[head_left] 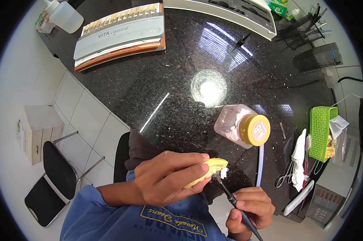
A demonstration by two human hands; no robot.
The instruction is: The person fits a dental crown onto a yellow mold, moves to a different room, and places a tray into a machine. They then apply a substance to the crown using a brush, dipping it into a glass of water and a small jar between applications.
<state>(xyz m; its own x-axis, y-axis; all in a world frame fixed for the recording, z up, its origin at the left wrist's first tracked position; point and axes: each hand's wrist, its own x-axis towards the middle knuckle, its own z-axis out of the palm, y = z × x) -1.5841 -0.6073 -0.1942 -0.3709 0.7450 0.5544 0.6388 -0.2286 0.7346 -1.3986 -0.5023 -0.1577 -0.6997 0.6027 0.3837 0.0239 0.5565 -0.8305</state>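
Left hand [169, 178] clasps cast [214, 164], lower centre of frame; right hand [249, 209] pinches brush [231, 197], tip on white dab [224, 172] at cast edge. Jar [245, 126] lies on its side just above. Judgement: brace hands together, light strokes only.

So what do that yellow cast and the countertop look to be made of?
The dental cast looks like matte yellow dental stone or plaster: dull, chalky surface. The countertop looks like polished black granite: speckled, mirroring the lights.
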